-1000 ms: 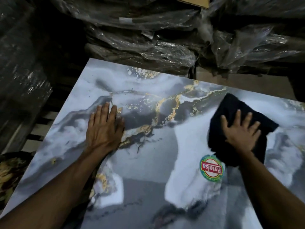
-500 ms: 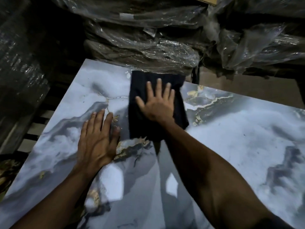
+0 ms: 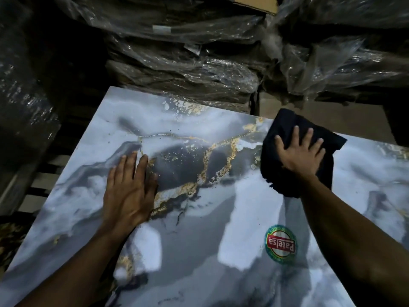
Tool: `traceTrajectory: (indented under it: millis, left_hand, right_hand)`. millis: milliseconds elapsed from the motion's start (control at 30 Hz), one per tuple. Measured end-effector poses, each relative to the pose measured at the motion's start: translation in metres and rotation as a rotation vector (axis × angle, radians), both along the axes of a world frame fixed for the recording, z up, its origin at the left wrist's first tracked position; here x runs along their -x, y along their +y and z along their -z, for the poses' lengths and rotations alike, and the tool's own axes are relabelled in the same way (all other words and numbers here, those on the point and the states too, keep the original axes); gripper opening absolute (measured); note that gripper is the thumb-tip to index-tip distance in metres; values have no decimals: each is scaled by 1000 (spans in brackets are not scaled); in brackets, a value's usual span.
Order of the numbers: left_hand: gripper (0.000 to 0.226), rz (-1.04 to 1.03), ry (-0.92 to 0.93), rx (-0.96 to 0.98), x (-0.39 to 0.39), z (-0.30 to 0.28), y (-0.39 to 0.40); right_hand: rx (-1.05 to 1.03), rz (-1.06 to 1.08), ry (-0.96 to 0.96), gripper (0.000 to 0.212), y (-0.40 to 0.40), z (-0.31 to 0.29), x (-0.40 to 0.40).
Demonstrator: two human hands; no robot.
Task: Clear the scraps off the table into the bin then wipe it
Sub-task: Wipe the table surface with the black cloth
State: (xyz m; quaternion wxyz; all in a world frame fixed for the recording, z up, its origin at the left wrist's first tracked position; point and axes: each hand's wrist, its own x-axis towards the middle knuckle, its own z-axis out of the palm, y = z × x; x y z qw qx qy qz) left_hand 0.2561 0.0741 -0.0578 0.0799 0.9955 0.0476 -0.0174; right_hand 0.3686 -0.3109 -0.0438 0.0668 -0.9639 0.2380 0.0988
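Note:
The table (image 3: 199,240) has a glossy marble-print top in grey, white and gold. A black cloth (image 3: 278,173) lies on it near the far right edge, one corner hanging past the edge. My right hand (image 3: 302,155) presses flat on the cloth with fingers spread. My left hand (image 3: 129,191) rests flat on the bare tabletop at the left, palm down, holding nothing. Tiny specks dot the surface near the gold veins. No bin is in view.
A round green and red sticker (image 3: 281,244) is stuck on the tabletop in front of my right arm. Plastic-wrapped bundles (image 3: 188,63) are stacked right behind the table. A dark wrapped mass (image 3: 22,107) stands at the left beside wooden slats (image 3: 39,173).
My right hand has slid the black cloth from the far middle of the table back to the far right edge. My left hand has stayed flat in about the same place.

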Motion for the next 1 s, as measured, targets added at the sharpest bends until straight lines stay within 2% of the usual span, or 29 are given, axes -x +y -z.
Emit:
traceTrajectory:
  millis: [67,200,300,400,467,667,733,867,1000]
  left_hand:
    - [65,-9,-4,-3,-1,0,1]
    - [61,-22,-16,-1,0,2,2]
    - [59,-12,-28,1,0,3,2]
    - [58,-14,-32,3,0,4,2]
    - [58,-13,-44,11,0,4,1]
    - [56,-1,-80,34,3,2,1]
    - [57,5,-87,32,4,2,2]
    - [59,10,-106,35,4,4,2]
    - [56,4,-163,44,2,6,2]
  right_hand:
    - [3,-47,-8,79,26,2,-16]
    - [-2,-317,-14,78,133,10,-52]
    - [-39,-538,-6,78,218,9,-51]
    - [-88,-709,2,77,246,7,-36]
    - [-77,-699,-21,78,225,9,-28]
    - [31,-283,-64,77,83,10,-3]
    - [23,-212,-43,77,62,7,-2]
    - [4,-197,-43,78,84,8,-19]
    - [2,-451,-30,76,164,11,-45]
